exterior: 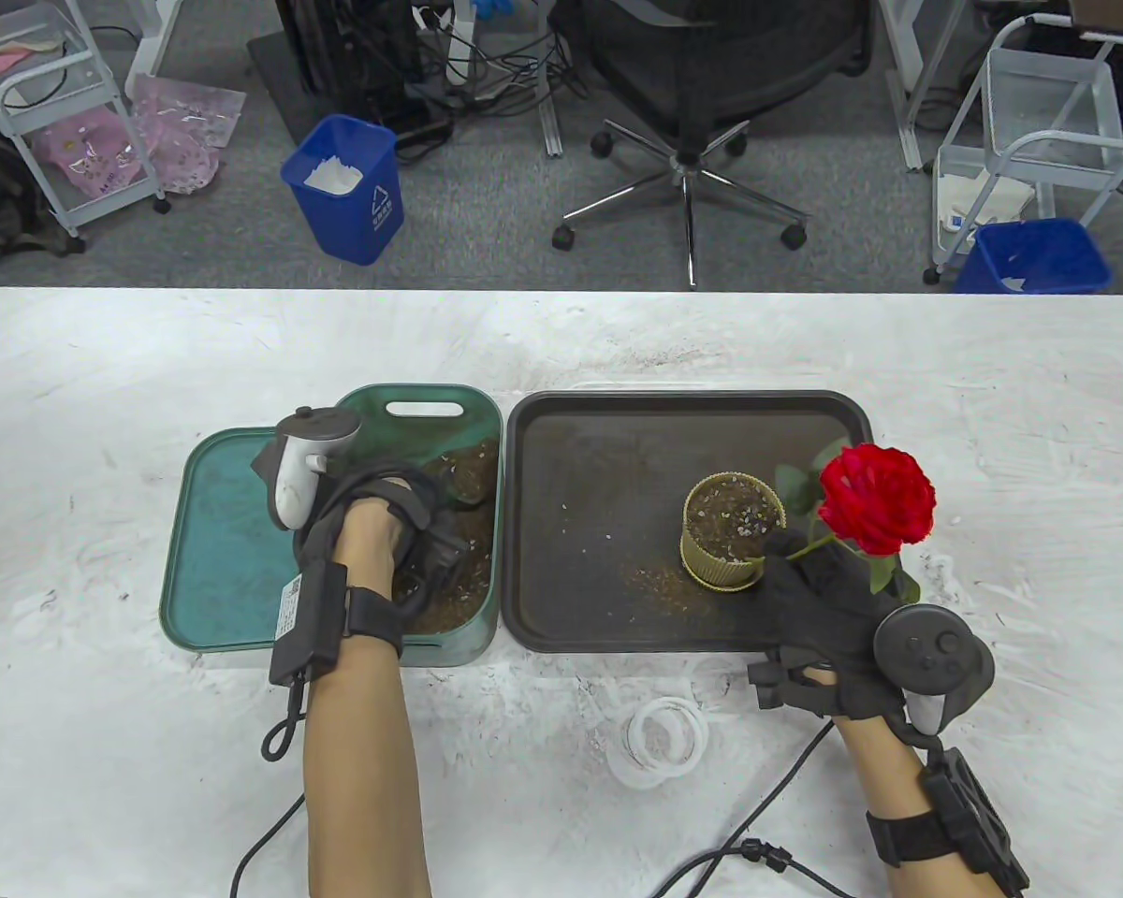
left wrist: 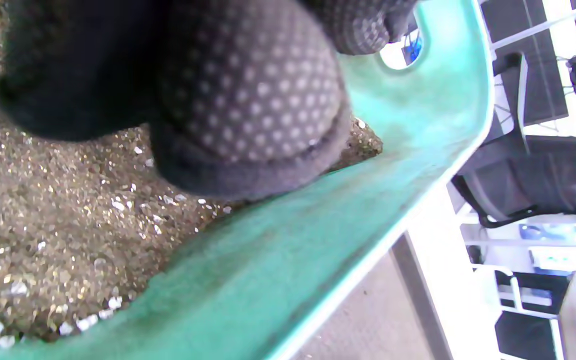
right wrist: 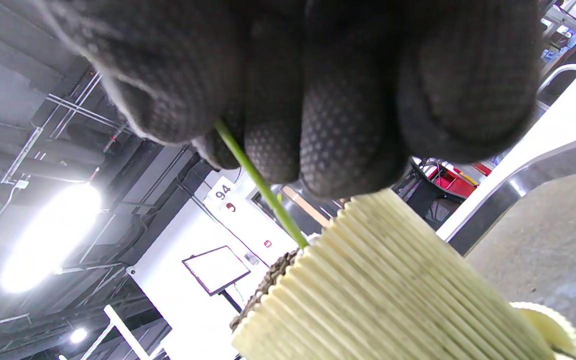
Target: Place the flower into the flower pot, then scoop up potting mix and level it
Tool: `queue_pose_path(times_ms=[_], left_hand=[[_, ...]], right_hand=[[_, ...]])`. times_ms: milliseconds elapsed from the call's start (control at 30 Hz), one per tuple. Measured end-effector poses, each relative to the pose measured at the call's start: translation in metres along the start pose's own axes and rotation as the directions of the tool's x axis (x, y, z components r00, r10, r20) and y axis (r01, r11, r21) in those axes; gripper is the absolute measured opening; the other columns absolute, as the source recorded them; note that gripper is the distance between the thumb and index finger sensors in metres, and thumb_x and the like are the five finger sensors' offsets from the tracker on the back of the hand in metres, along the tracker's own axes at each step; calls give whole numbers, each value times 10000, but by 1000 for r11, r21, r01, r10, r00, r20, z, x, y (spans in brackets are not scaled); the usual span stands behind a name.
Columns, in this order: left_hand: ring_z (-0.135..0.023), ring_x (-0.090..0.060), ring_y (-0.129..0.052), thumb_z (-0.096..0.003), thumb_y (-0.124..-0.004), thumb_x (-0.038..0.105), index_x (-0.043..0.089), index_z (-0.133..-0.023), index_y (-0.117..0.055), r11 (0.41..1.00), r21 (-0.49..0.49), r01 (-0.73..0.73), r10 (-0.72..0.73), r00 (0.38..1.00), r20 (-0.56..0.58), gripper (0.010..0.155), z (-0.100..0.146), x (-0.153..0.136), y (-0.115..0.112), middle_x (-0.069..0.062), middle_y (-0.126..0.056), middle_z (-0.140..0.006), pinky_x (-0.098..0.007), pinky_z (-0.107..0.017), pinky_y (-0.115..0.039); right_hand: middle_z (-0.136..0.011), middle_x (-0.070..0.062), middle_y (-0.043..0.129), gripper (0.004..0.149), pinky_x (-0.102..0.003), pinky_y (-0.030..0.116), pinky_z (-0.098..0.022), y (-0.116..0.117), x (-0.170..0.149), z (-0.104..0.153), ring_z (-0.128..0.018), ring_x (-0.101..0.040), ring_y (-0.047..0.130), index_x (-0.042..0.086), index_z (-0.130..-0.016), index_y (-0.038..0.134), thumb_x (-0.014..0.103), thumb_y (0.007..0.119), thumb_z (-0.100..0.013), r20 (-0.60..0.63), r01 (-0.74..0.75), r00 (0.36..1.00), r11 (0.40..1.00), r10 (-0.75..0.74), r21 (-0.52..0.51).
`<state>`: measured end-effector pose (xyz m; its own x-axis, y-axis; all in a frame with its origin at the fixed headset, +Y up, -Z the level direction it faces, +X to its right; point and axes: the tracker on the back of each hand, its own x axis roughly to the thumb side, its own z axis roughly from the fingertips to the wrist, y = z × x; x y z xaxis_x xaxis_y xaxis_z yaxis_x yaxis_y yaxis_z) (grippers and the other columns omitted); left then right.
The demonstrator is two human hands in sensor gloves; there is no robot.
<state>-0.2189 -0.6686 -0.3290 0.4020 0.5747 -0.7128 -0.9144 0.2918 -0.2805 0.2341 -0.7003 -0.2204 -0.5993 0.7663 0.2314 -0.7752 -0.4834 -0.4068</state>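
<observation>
The right hand (exterior: 828, 608) pinches the light, bendy stem of the red rose (exterior: 875, 499), best held low, over the ribbed flower pot (exterior: 732, 538), while the left hand (exterior: 384, 533) curls into the potting mix (left wrist: 68, 235), its grip unclear.

White table (exterior: 103, 374) carries green bin (exterior: 430, 645); dark tray (exterior: 561, 608); tape rings (exterior: 660, 739).

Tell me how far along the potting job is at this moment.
Done: the flower stem already goes into the pot on the dark tray, and the pot holds some soil. In hand: the right hand pinches the stem, while the left hand is down in the potting mix in the green bin. Left: adding more mix and leveling it.
</observation>
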Motion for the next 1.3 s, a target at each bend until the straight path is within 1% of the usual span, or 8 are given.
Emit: queue_pose_path(times_ms=[333, 600, 800, 900, 1000, 1100, 1200, 1300], left_hand=[[-183, -84, -1101, -430, -646, 373, 38, -857, -718, 988, -51, -147, 151, 986, 74, 548, 23, -12, 4, -39, -958, -600, -287, -199, -980], [-197, -78, -1106, -434, -642, 380, 46, -861, -710, 984, -34, -174, 177, 977, 117, 546, 43, -13, 8, -30, -954, -611, -280, -210, -985], [-207, -81, -1108, -440, -641, 382, 49, -866, -705, 979, -49, -197, 202, 965, 169, 545, 59, -16, 13, -29, -950, -619, -281, -218, -985], [-214, -79, -1110, -444, -640, 385, 50, -869, -700, 977, -77, -200, 212, 954, 212, 545, 66, -17, 13, -27, -949, -623, -280, -223, -986], [-232, -73, -1112, -451, -633, 389, 53, -877, -687, 976, -122, -183, 209, 942, 261, 546, 71, -17, 9, -21, -940, -637, -274, -238, -989], [-242, -68, -1113, -458, -629, 393, 54, -883, -677, 970, -178, -167, 216, 926, 310, 546, 76, -14, -2, -19, -936, -645, -270, -246, -990], [-243, -66, -1118, -464, -629, 396, 50, -883, -677, 970, -205, -128, 196, 914, 356, 546, 80, -9, -19, -19, -937, -645, -265, -242, -994], [-237, -70, -1120, -468, -632, 398, 46, -880, -678, 963, -251, -97, 193, 899, 393, 544, 79, -4, -44, -22, -939, -640, -259, -234, -999]], right_hand=[[-635, -131, 1014, 373, -497, 932, -270, 0, 0, 0, -393, -337, 1049, 187, -697, 914, 317, 870, -350, -4, 9, 1000, 1000, -9, 3], [-634, -129, 1015, 373, -497, 932, -270, 0, 0, 0, -392, -338, 1049, 186, -697, 914, 317, 869, -351, -8, 14, 1000, 1000, -14, 4], [-634, -130, 1015, 372, -497, 932, -272, -1, -1, -1, -394, -339, 1048, 186, -698, 913, 316, 869, -352, -10, 17, 1000, 1000, -17, 5], [-634, -130, 1015, 373, -497, 932, -272, -1, -1, -1, -395, -339, 1048, 186, -697, 914, 317, 869, -351, -10, 16, 1000, 1000, -16, 5], [-635, -132, 1014, 373, -497, 932, -271, -1, -1, -1, -393, -338, 1049, 186, -697, 915, 316, 870, -350, -11, 17, 1000, 1000, -17, 5], [-636, -130, 1014, 373, -496, 932, -272, -1, -1, -1, -393, -338, 1048, 186, -697, 914, 317, 870, -350, -9, 15, 1000, 1000, -15, 4], [-634, -130, 1015, 373, -497, 931, -272, -1, -1, -1, -393, -338, 1048, 186, -697, 914, 317, 870, -351, -9, 14, 1000, 1000, -14, 3], [-635, -131, 1014, 374, -498, 931, -272, -1, -1, -1, -393, -339, 1048, 186, -698, 913, 317, 869, -352, -8, 12, 1000, 1000, -12, 3]])
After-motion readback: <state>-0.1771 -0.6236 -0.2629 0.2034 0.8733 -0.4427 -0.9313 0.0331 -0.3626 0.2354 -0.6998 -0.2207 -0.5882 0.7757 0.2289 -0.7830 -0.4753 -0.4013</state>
